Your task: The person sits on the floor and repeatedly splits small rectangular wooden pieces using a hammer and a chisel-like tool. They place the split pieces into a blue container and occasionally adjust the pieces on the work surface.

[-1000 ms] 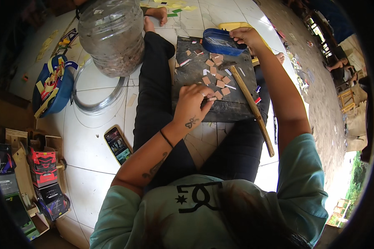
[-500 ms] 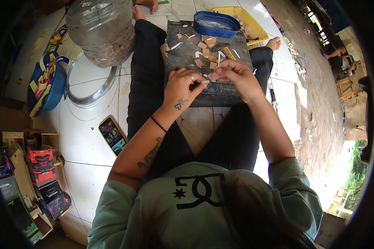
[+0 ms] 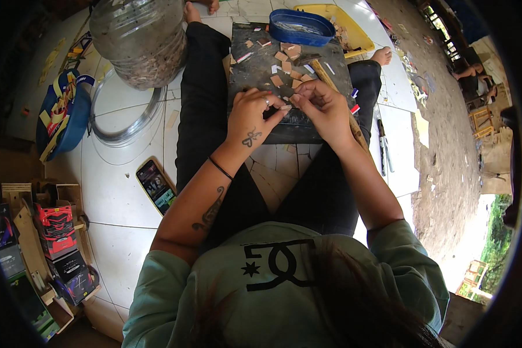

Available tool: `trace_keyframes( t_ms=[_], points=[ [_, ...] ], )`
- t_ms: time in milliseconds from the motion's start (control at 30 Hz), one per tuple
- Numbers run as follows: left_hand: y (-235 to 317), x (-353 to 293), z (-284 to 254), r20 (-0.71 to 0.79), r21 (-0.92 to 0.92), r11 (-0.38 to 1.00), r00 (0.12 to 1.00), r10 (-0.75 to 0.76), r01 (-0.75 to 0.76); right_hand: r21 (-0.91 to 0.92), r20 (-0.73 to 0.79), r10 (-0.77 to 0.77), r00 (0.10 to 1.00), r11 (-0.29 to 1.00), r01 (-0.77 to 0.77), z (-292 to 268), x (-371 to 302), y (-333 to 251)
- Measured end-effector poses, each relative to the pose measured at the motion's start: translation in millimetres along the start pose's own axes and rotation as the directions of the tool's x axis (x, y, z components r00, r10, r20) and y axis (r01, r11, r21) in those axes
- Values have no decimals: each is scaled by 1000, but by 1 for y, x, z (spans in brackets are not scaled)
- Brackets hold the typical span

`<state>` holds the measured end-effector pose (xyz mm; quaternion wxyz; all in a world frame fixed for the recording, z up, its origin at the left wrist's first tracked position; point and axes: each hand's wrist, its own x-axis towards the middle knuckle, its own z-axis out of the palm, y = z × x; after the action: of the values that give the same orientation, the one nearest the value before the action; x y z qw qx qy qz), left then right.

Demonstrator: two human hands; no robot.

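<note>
Piece (image 3: 286, 108), small, tan: sat at the near part of the board (image 3: 242, 80), pinched between thumb and forefinger of the left hand (image 3: 252, 118). Right hand (image 3: 326, 109): fingertips drawn together just beside it; whether they grasped anything could not be told.

Board, dark, squarish: lay between the person's legs. Squares (image 3: 286, 66), tan, several: lay loose and scattered beyond the hands, some overlapping. Hammer (image 3: 326, 74), wooden handle: lay aslant on the board's right side, its handle running toward the person, partly behind the right hand. Dish (image 3: 298, 38), blue, oval: stood at the far right corner, thin light-coloured items inside. Tray (image 3: 362, 42), yellow: stood beyond the dish, tan bits inside.

Left of the legs, on white tiles: jug (image 3: 139, 43), clear, large, partly filled; coil (image 3: 127, 136), silvery wire; basin (image 3: 79, 127), blue, heaped with coloured strips; phone (image 3: 155, 184), screen lit.
</note>
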<state>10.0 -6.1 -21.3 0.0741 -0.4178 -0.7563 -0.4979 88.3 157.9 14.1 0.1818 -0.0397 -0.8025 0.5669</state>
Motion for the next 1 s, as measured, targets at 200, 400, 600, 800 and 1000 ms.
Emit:
trace_keyframes(
  t_ms=[200, 400, 600, 800, 1000],
  points=[
    [0, 0, 0, -5, -6, 1000, 1000, 11, -11, -199, 18, -105, 994, 974, 106, 1, 0, -12],
    [0, -1, 0, 2, 0, 1000, 1000, 4, -4, -300, 62, -145, 988, 941, 157, 0, 0, -20],
    [0, 2, -2, 16, -20, 1000, 1000, 3, -3, -470, 181, -304, 935, 809, 354, 1, 4, -27],
    [4, 10, 2, -10, -210, 976, 998, -58, 55, -423, 183, -104, 978, 889, 174, 1, 8, -34],
    [6, 11, 7, -43, -199, 979, 998, 39, -47, -517, 72, -313, 947, 800, 304, -14, -5, -31]
  ],
)
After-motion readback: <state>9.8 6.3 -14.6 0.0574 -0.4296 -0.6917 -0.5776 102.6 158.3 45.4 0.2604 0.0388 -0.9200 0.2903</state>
